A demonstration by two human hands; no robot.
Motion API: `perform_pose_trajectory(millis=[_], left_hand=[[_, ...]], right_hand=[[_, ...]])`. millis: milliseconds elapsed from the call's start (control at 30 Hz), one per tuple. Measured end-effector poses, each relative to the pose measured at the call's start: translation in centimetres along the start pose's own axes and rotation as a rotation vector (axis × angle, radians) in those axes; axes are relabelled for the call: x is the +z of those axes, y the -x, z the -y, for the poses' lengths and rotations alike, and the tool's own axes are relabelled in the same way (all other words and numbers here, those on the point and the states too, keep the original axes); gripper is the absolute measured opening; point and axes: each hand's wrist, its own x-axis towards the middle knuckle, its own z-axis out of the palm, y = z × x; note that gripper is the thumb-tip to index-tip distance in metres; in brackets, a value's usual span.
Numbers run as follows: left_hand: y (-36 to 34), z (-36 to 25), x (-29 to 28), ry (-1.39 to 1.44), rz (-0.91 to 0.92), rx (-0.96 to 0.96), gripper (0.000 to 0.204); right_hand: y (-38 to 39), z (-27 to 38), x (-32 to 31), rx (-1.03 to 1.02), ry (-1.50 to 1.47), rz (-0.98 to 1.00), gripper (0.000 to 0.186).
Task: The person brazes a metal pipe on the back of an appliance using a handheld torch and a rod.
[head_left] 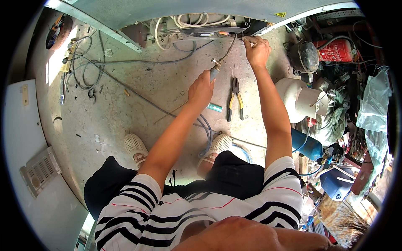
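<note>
My left hand (pixel 201 88) is closed around the handle of a gas torch (pixel 216 63), whose thin bent tube rises to a pipe fitting (pixel 224 33) in the open base of a large grey appliance (pixel 209 10). My right hand (pixel 256 51) pinches something small I cannot make out at that opening, beside the torch tip. Pale hoses (pixel 180 23) curl inside. Pliers (pixel 234 100) with yellow and black handles lie on the concrete floor between my forearms, and a short green tube (pixel 215 107) lies near my left wrist.
On the right crowd a black compressor (pixel 303 58), red cylinder (pixel 337 51), white gas cylinder (pixel 289 98), blue cylinder (pixel 305 142) and plastic sheeting (pixel 372 104). Cables (pixel 90 81) cross the floor around my feet. A white panel (pixel 31 121) stands at the far left.
</note>
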Motion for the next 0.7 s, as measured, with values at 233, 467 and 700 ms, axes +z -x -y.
perform_pose_trajectory(millis=[233,467,700], left_hand=[[0.00,0.00,0.04,0.000,0.007,-0.002,0.023],[0.01,-0.11,-0.03,0.001,0.006,-0.002,0.023],[0.02,-0.16,-0.10,0.011,-0.002,-0.003,0.023]], right_hand=[[-0.11,0.01,-0.19,0.013,0.001,0.012,0.016],[-0.07,0.04,0.04,0.000,0.001,0.003,0.015],[-0.14,-0.11,0.09,0.000,0.001,0.015,0.017]])
